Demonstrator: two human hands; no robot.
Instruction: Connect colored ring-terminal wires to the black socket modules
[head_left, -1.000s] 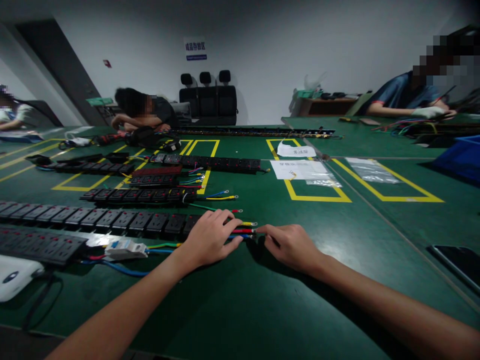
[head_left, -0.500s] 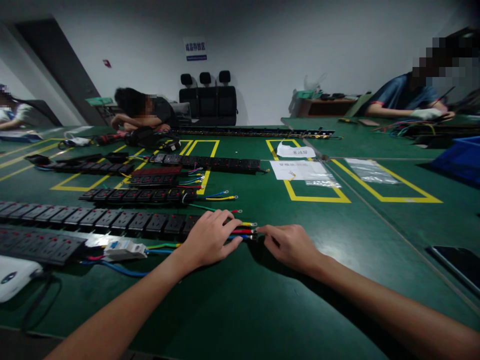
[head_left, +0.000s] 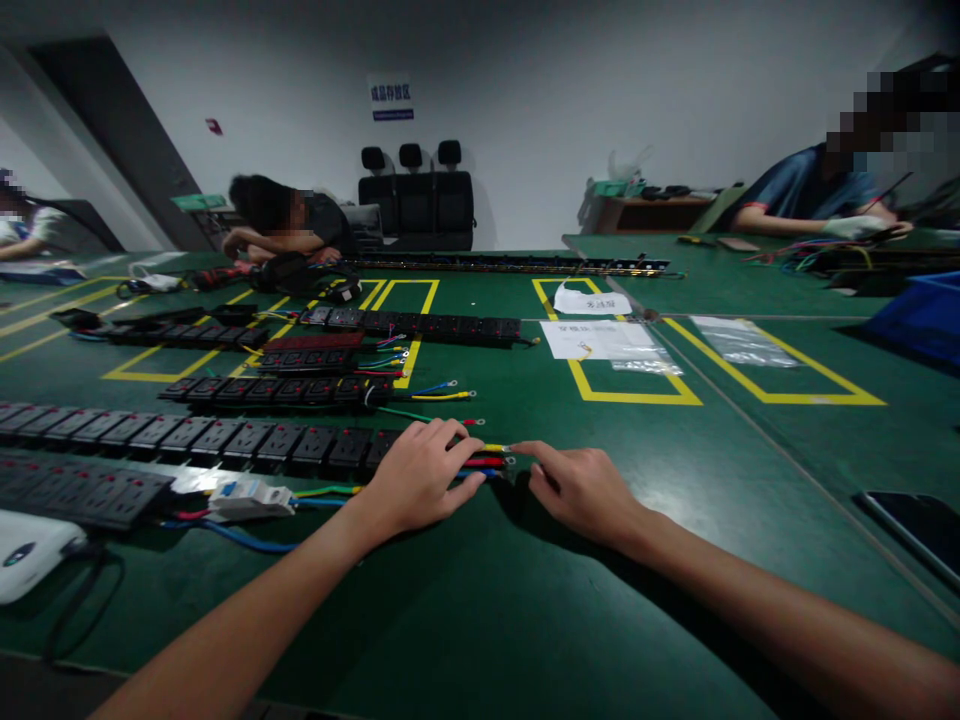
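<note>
My left hand (head_left: 420, 470) lies over the end of a long black socket strip (head_left: 247, 440), its fingers and thumb curved around the wires coming out there. Past those fingers stick a yellow wire (head_left: 491, 447), a red wire (head_left: 486, 463) and a blue wire (head_left: 487, 474), tipped with metal ring terminals. My right hand (head_left: 581, 490) holds nothing. Its index finger is stretched out to the yellow wire's ring terminal, at or touching it, while the other fingers curl in.
Several more socket strips (head_left: 277, 390) with loose wires lie behind. At left are a white breaker (head_left: 251, 498) and a white device (head_left: 34, 555). Papers (head_left: 574, 340), plastic bags, a phone (head_left: 911, 530) and a blue bin (head_left: 919, 320) lie rightward. Other people sit around the table.
My right index finger has moved slightly away from me, from the red and blue wire ends to the yellow wire's terminal. My left hand has stayed in place.
</note>
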